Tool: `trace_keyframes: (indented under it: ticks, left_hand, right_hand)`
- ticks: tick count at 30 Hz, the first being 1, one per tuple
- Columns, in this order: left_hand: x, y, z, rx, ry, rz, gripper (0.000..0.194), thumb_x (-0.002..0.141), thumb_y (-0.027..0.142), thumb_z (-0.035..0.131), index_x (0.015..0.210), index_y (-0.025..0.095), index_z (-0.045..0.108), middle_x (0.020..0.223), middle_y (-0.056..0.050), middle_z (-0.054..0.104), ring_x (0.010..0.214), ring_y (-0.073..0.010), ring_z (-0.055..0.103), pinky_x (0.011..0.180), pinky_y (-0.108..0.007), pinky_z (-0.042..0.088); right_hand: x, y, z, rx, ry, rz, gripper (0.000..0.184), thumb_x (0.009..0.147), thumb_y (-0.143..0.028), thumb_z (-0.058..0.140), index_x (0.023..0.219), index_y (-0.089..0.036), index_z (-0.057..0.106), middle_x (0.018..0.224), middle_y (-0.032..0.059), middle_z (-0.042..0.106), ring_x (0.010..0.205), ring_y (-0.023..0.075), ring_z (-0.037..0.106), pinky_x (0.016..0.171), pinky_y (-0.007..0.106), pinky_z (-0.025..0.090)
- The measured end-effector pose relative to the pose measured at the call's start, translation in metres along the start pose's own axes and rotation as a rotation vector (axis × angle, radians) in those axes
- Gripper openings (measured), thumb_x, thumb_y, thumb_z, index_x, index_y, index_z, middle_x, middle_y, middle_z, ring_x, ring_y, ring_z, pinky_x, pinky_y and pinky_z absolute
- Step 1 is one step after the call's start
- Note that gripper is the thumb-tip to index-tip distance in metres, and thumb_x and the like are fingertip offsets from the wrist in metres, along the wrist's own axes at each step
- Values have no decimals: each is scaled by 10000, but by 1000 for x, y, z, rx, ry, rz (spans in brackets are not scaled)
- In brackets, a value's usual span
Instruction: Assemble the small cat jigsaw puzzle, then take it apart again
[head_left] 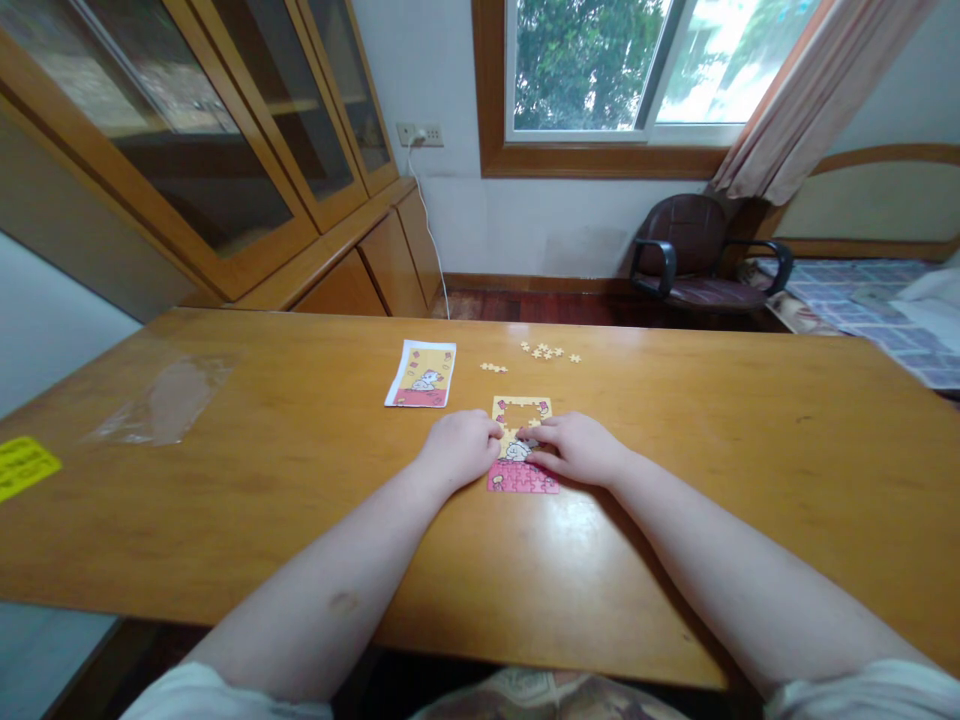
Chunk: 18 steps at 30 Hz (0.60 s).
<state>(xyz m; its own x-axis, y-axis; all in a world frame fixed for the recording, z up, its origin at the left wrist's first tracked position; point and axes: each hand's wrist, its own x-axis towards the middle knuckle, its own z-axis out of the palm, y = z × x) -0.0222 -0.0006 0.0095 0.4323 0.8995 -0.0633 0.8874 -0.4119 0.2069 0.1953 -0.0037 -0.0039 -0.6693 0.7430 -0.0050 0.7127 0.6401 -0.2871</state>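
A partly assembled jigsaw puzzle (pixel 523 478) lies flat on the wooden table, with a pink lower part, a white cartoon animal in the middle and a yellow upper part. A gap in its upper part shows the table. My left hand (pixel 466 445) is closed at the puzzle's left edge, its curled fingers touching it. From the right, my right hand (pixel 581 447) reaches over the middle with fingers stretched and thumb apart, fingertips on the puzzle. Whether a piece lies under those fingertips, I cannot tell. Loose puzzle pieces (pixel 547 352) lie beyond the puzzle, and a short row of pieces (pixel 493 368) is nearer.
A reference picture sheet (pixel 424 375) lies left of the puzzle. Farther left are a clear plastic bag (pixel 172 400) and a yellow label (pixel 26 467) at the table's edge. A glass-doored cabinet (pixel 300 220) stands behind left, an armchair (pixel 690 250) beyond the table at right.
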Motion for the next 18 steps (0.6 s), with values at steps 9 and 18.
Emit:
trace_keyframes:
  ticks: [9,18]
  left_hand:
    - [5,2,3,-35,10,-11,250,806,212,473,858,225,717,890,-62,690,827,-216,625,713,-300,451]
    - [10,-7,6,-219,100,-53,287,826,187,464,1023,211,671,998,-70,689,899,-210,621,805,-307,469]
  right_hand:
    - [2,-7,0,-58,-12,59,396,931,-480,452,1207,-253,624,973,80,717,833,212,655,717,291,421]
    - [-2,1,3,-14,86,15,405,943,-464,437,1209,-224,626,966,93,708,843,205,641,758,310,426]
